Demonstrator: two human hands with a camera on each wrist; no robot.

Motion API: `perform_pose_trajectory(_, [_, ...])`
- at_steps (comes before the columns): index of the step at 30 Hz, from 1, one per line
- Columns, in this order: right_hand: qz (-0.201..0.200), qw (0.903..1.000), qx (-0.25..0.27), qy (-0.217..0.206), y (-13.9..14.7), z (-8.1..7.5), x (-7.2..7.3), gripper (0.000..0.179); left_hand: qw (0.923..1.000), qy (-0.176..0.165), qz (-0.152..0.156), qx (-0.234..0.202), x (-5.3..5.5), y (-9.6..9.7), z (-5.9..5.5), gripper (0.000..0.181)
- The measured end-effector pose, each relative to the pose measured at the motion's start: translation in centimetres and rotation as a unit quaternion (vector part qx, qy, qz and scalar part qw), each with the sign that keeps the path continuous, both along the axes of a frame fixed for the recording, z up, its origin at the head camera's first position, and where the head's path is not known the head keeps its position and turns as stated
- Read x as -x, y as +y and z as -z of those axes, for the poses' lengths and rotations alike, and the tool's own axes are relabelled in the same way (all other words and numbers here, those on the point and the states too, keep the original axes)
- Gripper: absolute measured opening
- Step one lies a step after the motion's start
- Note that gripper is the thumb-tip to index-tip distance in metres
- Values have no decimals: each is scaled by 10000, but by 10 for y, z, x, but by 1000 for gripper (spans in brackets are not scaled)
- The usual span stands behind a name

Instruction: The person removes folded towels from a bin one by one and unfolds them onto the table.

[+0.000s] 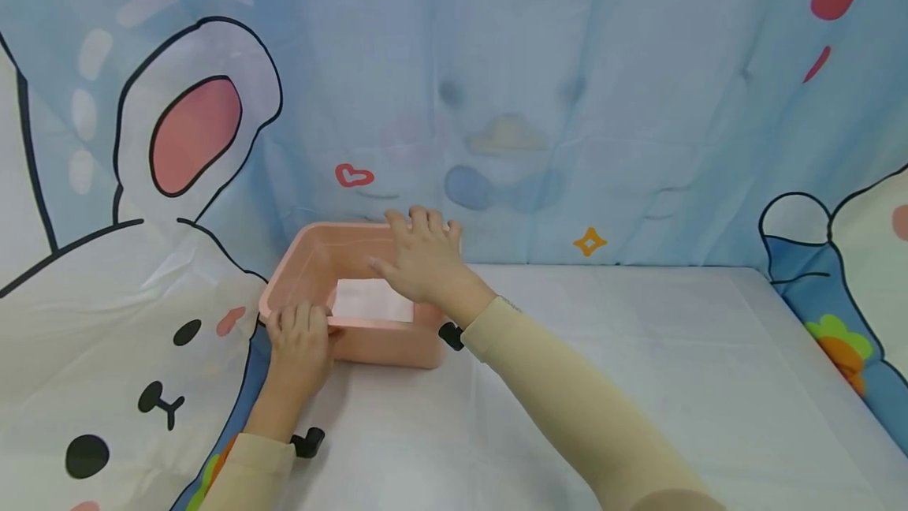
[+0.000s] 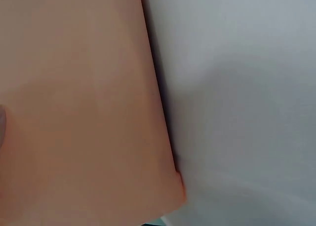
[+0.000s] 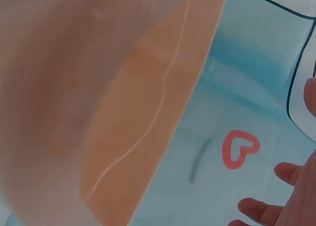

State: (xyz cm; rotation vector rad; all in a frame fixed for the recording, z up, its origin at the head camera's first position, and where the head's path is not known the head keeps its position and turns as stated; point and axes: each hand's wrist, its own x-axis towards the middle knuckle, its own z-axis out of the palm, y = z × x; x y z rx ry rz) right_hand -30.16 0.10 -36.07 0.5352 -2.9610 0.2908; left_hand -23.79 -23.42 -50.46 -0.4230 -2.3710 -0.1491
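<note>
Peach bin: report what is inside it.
Inside the peach bin, a white patch shows at the bottom; what it is, I cannot tell. The right hand covers part of the right side, and the near wall hides the nearest bottom edge.

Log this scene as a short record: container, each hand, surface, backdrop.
Container: peach-pink open-topped bin, on the left part of the table
Inside: a white area shows at the bottom; whether it is a liner or the base, cannot tell
Left hand: the left hand grips the near rim by its left corner
Right hand: the right hand, fingers spread, is over the bin's right side; contact unclear
Surface: white-covered table
Backdrop: light blue printed cloth behind the table
</note>
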Motion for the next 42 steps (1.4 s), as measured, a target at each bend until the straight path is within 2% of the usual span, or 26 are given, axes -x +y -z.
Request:
perform_pose_trajectory(6, [-120, 9987, -437, 231, -6, -5, 3, 85, 9998, -153, -89, 6, -15, 5, 0, 38])
perform_pose_trajectory(10, [-186, 9976, -538, 388, -11, -6, 4, 83, 9999, -139, -100, -20, -25, 7, 2, 39])
perform_pose_trajectory(18, [-190, 9974, -679, 144, -20, 0, 3, 87, 9997, -142, 15, -198, -45, 10, 4, 48])
perform_pose_trajectory(26, [-245, 9943, -1028, 134, -33, 13, 1, 89, 9991, 48, 230, -352, -61, 14, 5, 44])
perform_pose_trajectory(35, [-315, 9935, -906, -612, -49, 34, -7, 86, 9988, -284, 67, -386, -83, 19, 7, 47])
perform_pose_trajectory(42, [-426, 9905, -1008, -827, -57, 38, -17, 86, 9989, -78, 195, -417, -88, 21, 7, 45])
